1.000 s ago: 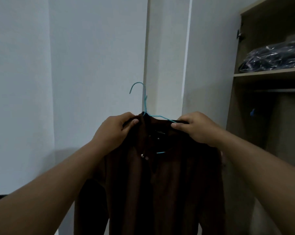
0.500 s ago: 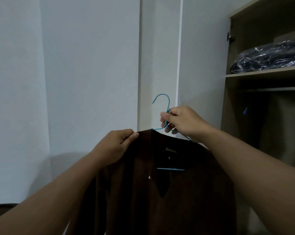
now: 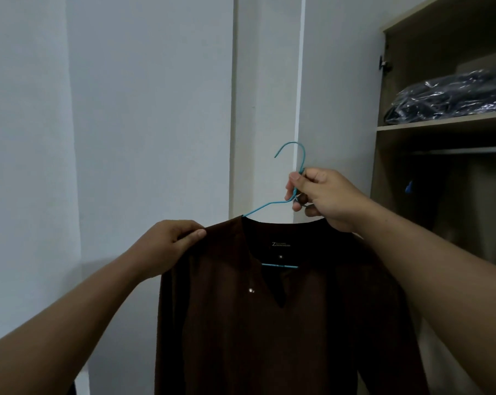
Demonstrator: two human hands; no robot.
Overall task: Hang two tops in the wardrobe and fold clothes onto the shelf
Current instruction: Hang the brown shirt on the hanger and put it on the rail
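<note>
A dark brown long-sleeved top (image 3: 269,323) hangs on a thin blue wire hanger (image 3: 295,155) in front of me. My right hand (image 3: 323,195) grips the hanger's neck just under the hook, which points up and left. My left hand (image 3: 169,243) pinches the top's left shoulder seam. The hanger's lower bar shows through the V-shaped neck opening. The open wardrobe (image 3: 383,155) stands to the right, its rail (image 3: 463,151) under the upper shelf.
A dark bundle wrapped in clear plastic (image 3: 451,98) lies on the wardrobe's upper shelf (image 3: 440,123). A small blue item (image 3: 409,187) hangs in the dark hanging space below. White wall panels fill the left and centre.
My right hand left the top's right shoulder and took the hanger's neck, lifting it. The top and hanger shifted right, toward the wardrobe. My left hand kept its hold on the shoulder.
</note>
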